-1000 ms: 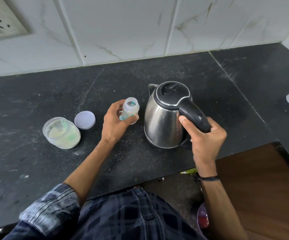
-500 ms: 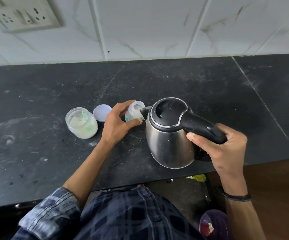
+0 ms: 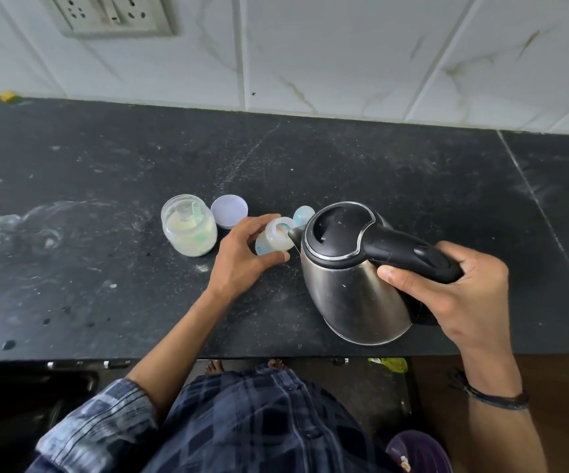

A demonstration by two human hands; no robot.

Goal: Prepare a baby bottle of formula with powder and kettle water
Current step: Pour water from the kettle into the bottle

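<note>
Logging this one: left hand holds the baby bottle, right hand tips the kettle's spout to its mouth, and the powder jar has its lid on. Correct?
One error: the head view shows the powder jar open, its lid lying on the counter beside it. The left hand does hold the baby bottle, and the right hand tips the kettle to its mouth.

Jar (image 3: 189,230) leftmost on the table (image 3: 412,172), lid (image 3: 229,211) just right of it, then bottle (image 3: 274,238), kettle (image 3: 351,285) rightmost, spout at the bottle's mouth.
</note>
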